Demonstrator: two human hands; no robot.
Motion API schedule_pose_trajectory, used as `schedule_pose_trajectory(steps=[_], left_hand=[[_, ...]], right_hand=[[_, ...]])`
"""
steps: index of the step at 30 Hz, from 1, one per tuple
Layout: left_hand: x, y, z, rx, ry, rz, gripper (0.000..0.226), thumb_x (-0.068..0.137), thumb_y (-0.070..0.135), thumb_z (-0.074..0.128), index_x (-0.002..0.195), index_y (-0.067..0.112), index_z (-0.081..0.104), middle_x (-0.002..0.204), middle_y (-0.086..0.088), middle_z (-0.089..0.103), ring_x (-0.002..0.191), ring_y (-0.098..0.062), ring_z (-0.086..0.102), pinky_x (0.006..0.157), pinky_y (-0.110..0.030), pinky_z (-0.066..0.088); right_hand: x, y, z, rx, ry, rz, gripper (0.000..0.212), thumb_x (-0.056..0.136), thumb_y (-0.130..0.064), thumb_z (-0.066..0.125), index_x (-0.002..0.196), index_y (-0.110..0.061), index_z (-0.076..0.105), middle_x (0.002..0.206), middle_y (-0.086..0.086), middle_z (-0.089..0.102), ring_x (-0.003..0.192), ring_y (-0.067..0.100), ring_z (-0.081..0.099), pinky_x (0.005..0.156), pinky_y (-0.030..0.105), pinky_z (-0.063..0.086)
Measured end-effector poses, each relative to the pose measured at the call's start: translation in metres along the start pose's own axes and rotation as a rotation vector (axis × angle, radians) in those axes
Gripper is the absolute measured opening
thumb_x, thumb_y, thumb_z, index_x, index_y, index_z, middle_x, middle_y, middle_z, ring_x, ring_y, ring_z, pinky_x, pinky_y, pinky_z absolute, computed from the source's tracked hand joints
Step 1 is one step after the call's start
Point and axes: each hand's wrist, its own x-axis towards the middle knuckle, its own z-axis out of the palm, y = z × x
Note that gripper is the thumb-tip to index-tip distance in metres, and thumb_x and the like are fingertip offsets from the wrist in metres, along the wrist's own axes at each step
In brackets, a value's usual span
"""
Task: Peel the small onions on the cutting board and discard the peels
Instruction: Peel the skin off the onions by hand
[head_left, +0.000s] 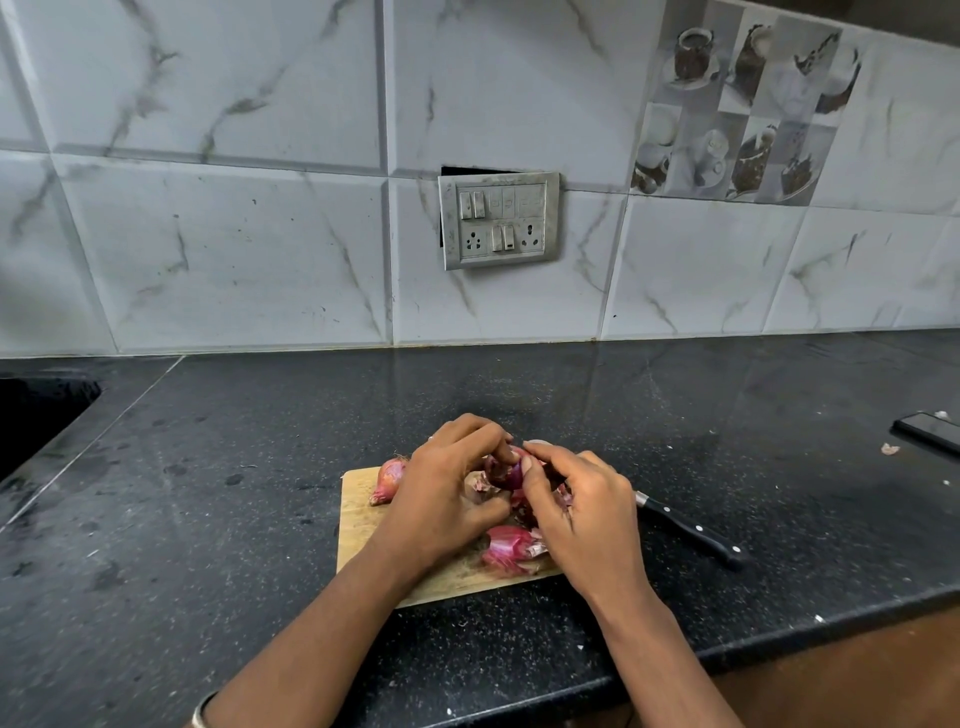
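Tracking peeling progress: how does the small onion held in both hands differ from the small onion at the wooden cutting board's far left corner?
The held dark purple onion looks glossy, partly peeled; the pale pink corner onion wears dry skin. The left hand and right hand pinch the held one; the corner one lies on the wooden cutting board. Both are small.

- A wall (234, 249) of glossy white tiles veined in grey, marble-style, runs the full width behind the table.
- A grey switch panel (500, 221) with sockets sits mid-wall, a dark gap showing at its top-left edge.
- Picture tiles (737, 109) of cups and desserts fill the upper right.
- The table (208, 519) is black speckled stone, reflecting soft light.
- A dark recess (36, 415) cuts into its left end.
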Motion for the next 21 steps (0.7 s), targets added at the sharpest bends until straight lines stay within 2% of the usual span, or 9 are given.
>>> schedule_pose_trajectory(steps=[6, 10, 14, 21], left_hand=[[0.0002, 0.0003, 0.0, -0.012, 0.012, -0.001, 0.025, 0.069, 0.011, 0.072, 0.09, 0.021, 0.061, 0.108, 0.01, 0.056, 0.099, -0.016, 0.062, 0.084, -0.042, 0.058], [0.0, 0.0003, 0.0003, -0.008, 0.011, 0.005, 0.026, 0.07, 0.011, 0.072, 0.091, 0.022, 0.061, 0.107, 0.009, 0.056, 0.097, -0.017, 0.062, 0.083, -0.043, 0.059], [-0.0003, 0.0012, 0.0002, -0.01, 0.013, 0.005, 0.025, 0.07, 0.01, 0.071, 0.091, 0.02, 0.062, 0.105, 0.009, 0.057, 0.095, -0.016, 0.062, 0.082, -0.044, 0.058], [-0.0002, -0.0011, 0.0007, -0.004, -0.003, -0.003, 0.027, 0.07, 0.009, 0.073, 0.091, 0.02, 0.062, 0.105, 0.009, 0.058, 0.098, -0.017, 0.062, 0.083, -0.044, 0.058]], right_hand=[[0.0005, 0.0017, 0.0011, -0.012, 0.012, 0.005, 0.035, 0.092, -0.029, 0.052, 0.115, -0.019, 0.076, 0.084, -0.008, 0.07, 0.075, 0.006, 0.06, 0.07, 0.035, 0.054], [0.0005, -0.0028, -0.001, 0.018, 0.005, -0.006, 0.04, 0.094, -0.043, 0.05, 0.115, -0.02, 0.076, 0.087, -0.014, 0.069, 0.08, 0.004, 0.063, 0.072, 0.032, 0.055], [0.0006, -0.0044, -0.0016, 0.018, -0.001, -0.013, 0.043, 0.092, -0.045, 0.049, 0.115, -0.02, 0.076, 0.085, -0.023, 0.059, 0.08, 0.003, 0.063, 0.072, 0.029, 0.055], [0.0006, -0.0042, -0.0008, 0.021, 0.003, -0.005, 0.044, 0.091, -0.042, 0.049, 0.117, -0.018, 0.076, 0.085, -0.008, 0.071, 0.076, 0.007, 0.062, 0.069, 0.031, 0.055]])
